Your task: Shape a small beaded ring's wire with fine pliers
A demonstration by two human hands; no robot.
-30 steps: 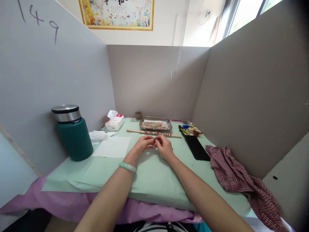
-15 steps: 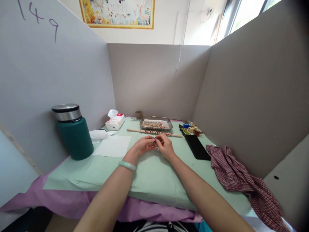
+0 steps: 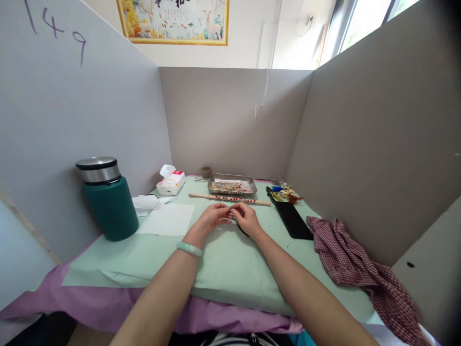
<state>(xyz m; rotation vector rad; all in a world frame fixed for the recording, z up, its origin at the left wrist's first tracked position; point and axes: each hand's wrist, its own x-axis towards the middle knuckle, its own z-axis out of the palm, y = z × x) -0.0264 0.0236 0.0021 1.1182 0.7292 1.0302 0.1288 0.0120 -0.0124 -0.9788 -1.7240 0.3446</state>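
Between left hand (image 3: 212, 218) and right hand (image 3: 245, 218), tiny bead (image 3: 230, 211), too small to make out

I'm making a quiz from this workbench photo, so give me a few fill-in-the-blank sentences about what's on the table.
1. The flask with the steel lid is dark ____.
2. The bangle sits on the ____ wrist.
3. The beaded stick lies just in front of the metal ____.
4. The checked cloth lies to the ____ of the black case.

Missing words: green; left; tray; right
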